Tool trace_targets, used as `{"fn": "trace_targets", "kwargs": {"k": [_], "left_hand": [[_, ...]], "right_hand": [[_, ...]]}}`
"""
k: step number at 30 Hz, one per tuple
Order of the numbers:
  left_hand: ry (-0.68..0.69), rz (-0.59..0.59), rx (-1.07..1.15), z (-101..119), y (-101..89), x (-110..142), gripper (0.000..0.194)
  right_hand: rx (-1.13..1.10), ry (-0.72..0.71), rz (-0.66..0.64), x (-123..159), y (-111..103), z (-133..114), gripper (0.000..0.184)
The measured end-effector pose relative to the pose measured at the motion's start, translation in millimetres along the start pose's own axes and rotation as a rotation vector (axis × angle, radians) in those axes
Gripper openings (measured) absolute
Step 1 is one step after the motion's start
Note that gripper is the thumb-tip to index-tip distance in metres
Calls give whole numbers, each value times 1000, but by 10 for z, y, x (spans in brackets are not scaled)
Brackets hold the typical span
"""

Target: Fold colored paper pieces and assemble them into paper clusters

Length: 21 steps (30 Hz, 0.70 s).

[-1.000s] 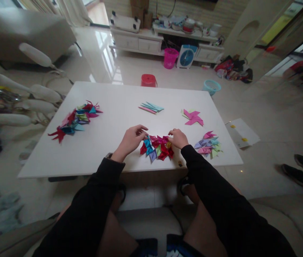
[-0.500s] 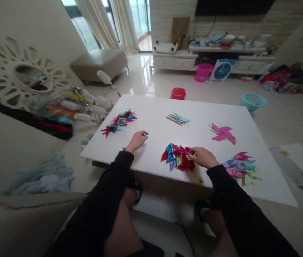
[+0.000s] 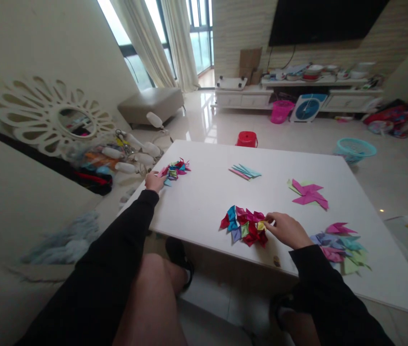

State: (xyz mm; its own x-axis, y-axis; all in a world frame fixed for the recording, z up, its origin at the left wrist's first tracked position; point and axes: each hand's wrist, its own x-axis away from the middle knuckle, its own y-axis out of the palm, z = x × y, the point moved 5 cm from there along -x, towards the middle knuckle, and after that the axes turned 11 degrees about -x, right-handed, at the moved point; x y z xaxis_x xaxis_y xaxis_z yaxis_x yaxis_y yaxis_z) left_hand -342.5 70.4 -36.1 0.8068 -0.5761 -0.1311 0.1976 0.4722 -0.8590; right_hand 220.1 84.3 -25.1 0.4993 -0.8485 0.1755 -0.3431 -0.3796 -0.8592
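My left hand (image 3: 154,182) reaches over the near end of the left pile of folded paper pieces (image 3: 178,168), which is pink, red, blue and green. Its fingers look slightly apart against the pile, and the red piece at that end is mostly covered. My right hand (image 3: 287,230) is closed in a pinch at the right edge of the middle group of folded paper pieces (image 3: 244,229). Its fingertips grip a yellow folded paper piece (image 3: 260,226). The group beside it is red, pink, blue, purple and green, laid close together on the white table (image 3: 197,216).
Folded paper strips (image 3: 245,172) lie farther back. A pink pinwheel-like paper shape (image 3: 310,193) and a pastel paper pile (image 3: 344,250) are to the right. A small brown object (image 3: 276,261) sits near the front edge. A red stool (image 3: 247,139) stands beyond the table.
My left hand has moved left from over the bare table to the left paper pile. The right hand stays at the middle group. The view has tilted up slightly.
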Motion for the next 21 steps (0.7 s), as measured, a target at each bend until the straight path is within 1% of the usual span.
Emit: {"fn": "trace_targets", "kwargs": {"k": [6,9,12,16,21], "left_hand": [[86,27,-18,59,99,-109,12],[101,50,-20,113,68,-122,8],[102,79,-13,166,-21,-121,9],[87,97,44,208,-194,-91,8],[7,128,185,276,-438,3,5]], "right_hand": [[0,0,7,-29,-8,-64,22],[-6,-14,8,-38,-9,-97,21],[-16,-21,11,-30,-23,-115,22],[-29,2,16,4,-56,-121,21],[-26,-15,33,49,-91,-125,22]]}}
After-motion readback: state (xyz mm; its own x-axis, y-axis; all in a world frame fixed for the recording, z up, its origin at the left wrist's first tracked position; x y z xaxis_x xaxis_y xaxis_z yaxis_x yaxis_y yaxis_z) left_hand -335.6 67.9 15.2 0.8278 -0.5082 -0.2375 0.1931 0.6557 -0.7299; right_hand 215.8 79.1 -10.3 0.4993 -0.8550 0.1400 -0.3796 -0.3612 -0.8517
